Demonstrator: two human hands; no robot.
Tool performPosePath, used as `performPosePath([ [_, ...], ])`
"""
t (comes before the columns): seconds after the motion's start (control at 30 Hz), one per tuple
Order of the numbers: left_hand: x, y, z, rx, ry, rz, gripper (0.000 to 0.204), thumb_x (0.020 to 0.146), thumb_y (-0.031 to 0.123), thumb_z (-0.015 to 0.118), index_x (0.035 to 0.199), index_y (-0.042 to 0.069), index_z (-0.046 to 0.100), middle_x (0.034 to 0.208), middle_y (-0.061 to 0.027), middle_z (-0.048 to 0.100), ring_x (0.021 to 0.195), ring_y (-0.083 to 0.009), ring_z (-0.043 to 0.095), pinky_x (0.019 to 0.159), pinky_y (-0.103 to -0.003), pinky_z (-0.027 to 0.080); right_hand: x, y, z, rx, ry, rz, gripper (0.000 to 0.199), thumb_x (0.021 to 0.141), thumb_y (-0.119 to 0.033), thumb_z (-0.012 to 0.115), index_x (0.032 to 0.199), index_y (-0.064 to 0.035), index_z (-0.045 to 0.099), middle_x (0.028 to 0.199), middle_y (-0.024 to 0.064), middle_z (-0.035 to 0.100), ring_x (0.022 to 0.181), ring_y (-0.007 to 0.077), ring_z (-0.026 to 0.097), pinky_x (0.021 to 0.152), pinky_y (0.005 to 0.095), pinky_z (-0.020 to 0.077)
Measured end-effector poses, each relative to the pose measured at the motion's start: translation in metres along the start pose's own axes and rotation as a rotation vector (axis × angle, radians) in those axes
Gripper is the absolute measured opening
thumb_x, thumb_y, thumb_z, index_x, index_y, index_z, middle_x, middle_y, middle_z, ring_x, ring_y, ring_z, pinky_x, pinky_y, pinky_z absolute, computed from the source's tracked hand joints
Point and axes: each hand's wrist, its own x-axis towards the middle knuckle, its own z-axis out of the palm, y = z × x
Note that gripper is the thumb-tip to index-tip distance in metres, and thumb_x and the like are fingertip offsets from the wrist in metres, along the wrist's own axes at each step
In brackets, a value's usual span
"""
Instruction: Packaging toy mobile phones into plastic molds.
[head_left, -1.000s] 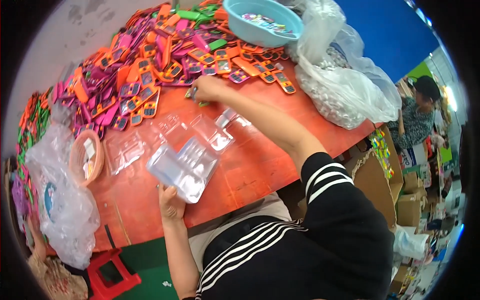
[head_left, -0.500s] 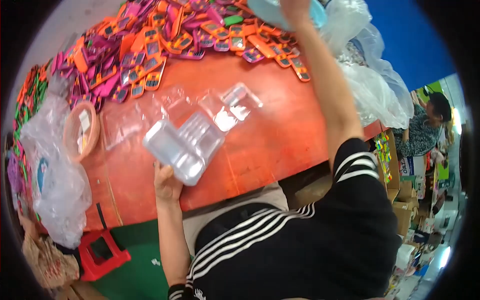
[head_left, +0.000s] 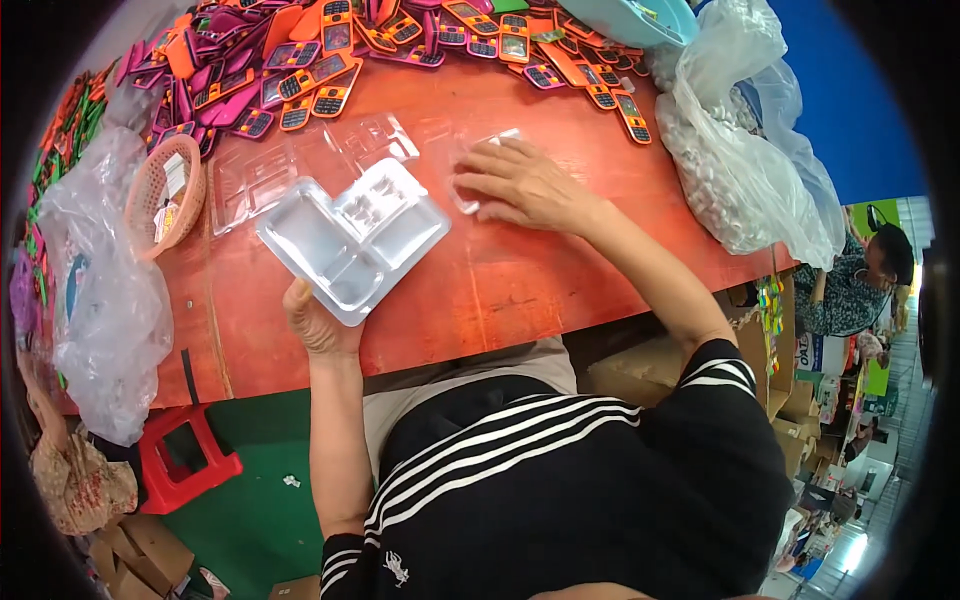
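My left hand (head_left: 325, 320) grips the lower corner of a clear plastic blister tray (head_left: 300, 228), thumb at its edge. The tray has several moulded compartments, and I see no toy phone in them. My right hand (head_left: 535, 188) is over the red tabletop with its fingers stretched out and a little blurred. Beneath and beside those fingers lies another piece of clear plastic packaging (head_left: 467, 204), partly covered by them; whether they touch it I cannot tell. More clear blister packaging (head_left: 245, 185) lies flat behind the held tray.
Orange and purple toy phones (head_left: 335, 95) are heaped along the far side. A light-blue basin (head_left: 640, 25) stands far right, beside a plastic bag of small white pieces (head_left: 715, 190). Left are a pink basket (head_left: 137, 205), a plastic bag (head_left: 105, 330) and a red stool (head_left: 160, 460). Other people sit nearby.
My right hand has come down from the blue basin to the clear packaging on the table. The tray in my left hand has turned, and its compartments show more fully.
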Motion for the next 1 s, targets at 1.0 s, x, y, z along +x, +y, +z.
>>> performPosePath([
  [1.0,-0.015,-0.041,0.053,0.473,0.003,-0.026,0.078,0.058,0.021,0.08,0.123,0.002,0.042,0.116,-0.0079,0.05,0.107,-0.0217,0.05,0.092,-0.035,0.04,-0.005,-0.114,-0.056,1.071,0.166,0.424,0.021,0.073,-0.017,0.073,0.078,-0.0026,0.058,0.066,0.0026,0.058,0.059,0.0074,0.053,0.052,0.024,0.042],
])
